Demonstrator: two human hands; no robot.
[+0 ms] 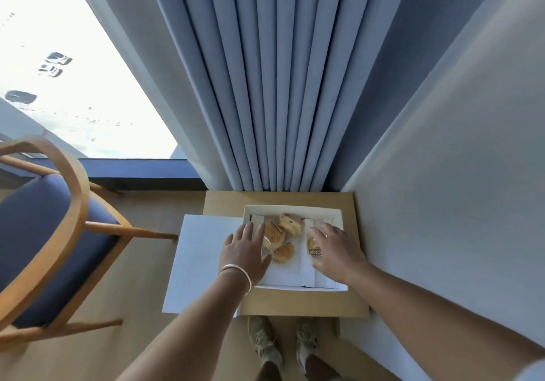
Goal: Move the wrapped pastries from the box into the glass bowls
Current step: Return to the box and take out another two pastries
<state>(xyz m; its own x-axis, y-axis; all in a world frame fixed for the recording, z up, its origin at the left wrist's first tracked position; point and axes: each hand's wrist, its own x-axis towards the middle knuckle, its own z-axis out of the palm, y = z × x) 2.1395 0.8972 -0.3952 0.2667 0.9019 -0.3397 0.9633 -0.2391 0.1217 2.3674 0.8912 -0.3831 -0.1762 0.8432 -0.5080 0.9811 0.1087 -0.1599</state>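
The wrapped pastries (pixel 283 237) lie inside the open white box (pixel 292 210), which sits on a small wooden counter (pixel 303 304). A cluster of about three golden rounds in clear wrappers sits left of the box's middle, and a single one (pixel 312 245) sits in the right part, partly hidden. Seen from the cluster, the left hand (pixel 246 251) is at about 8 o'clock, its fingers (pixel 249 230) spread flat and reaching toward 1 o'clock, the tips just beside or touching the nearest wrapper; this grip is apart and clamped on nothing. The right hand (pixel 336 252) lies at about 3 o'clock from the cluster and directly over the single pastry, fingers loosely apart; whether it already pinches that wrapper cannot be told, since the palm covers it. Each hand is thus nearer its own target, left to the cluster, right to the single one. The pastries are round, so no long axis constrains the pick. The box lid (pixel 200 262), a white panel, lies open at 9 o'clock from the box. No glass bowls show anywhere in view. A chair with a blue seat (pixel 44 248) stands well apart at 9 o'clock, and a pleated curtain (pixel 274 86) hangs at 12 o'clock.
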